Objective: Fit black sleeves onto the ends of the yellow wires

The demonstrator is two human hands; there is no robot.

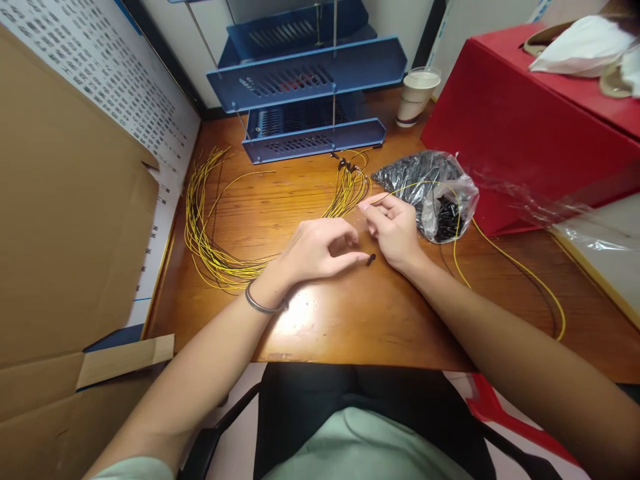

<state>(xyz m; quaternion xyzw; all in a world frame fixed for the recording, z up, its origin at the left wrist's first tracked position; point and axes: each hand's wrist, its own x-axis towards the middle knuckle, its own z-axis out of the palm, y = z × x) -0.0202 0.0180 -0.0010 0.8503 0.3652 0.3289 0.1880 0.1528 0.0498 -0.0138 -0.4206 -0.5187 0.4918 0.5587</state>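
Observation:
My right hand (393,227) is closed, with thumb and forefinger pinching one end of a yellow wire (520,263). From there the wire arcs over a clear plastic bag (425,190) full of small black parts and loops across the table's right side. My left hand (323,247) is curved low over the table, its thumb apart from the fingers. By its thumb tip is a small black part (371,259), perhaps touching it. Behind and beneath this hand runs a bundle of yellow and black wires (200,247); black pieces (345,165) sit on its far ends.
At the back stands a blue tiered rack (310,77), with a paper cup (418,97) to its right. A red box (525,127) topped with white tissue closes off the right. Cardboard (65,187) rises on the left. The wooden table's front edge (360,364) meets my lap.

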